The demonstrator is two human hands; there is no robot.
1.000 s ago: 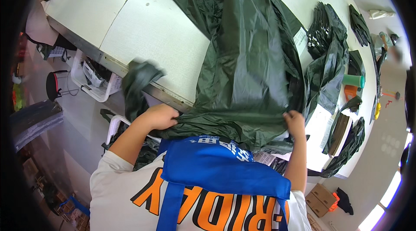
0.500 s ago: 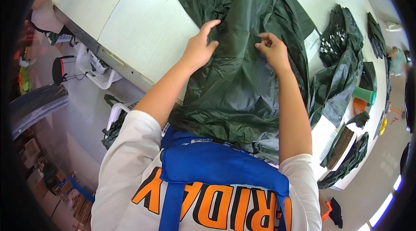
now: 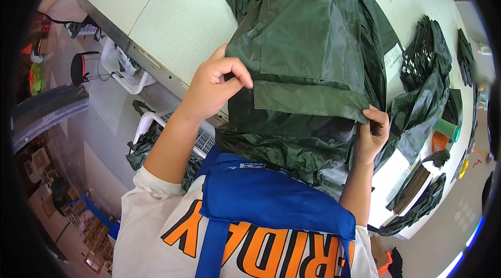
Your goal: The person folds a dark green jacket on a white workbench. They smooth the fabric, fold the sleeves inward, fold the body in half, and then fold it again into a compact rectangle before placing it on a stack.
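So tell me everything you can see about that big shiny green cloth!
The big shiny green cloth is dark and thin-looking, a bit like plastic. It has seams and a long narrow flap running across it. Further up, it spreads over the white table, creased; its near end is bunched up close to the blue apron. The right hand pinches the flap's right end, and the left hand touches the cloth's left edge.

The fabric panel (image 3: 313,48) lies on the table (image 3: 182,27), a flap (image 3: 308,99) running crosswise between the left hand (image 3: 213,86) and the right hand (image 3: 374,131). Rightward sit a fabric bundle (image 3: 418,67) and, beyond, a cylinder (image 3: 450,129). Left, below the tabletop, are a near basket (image 3: 205,140) and a far basket (image 3: 122,79).
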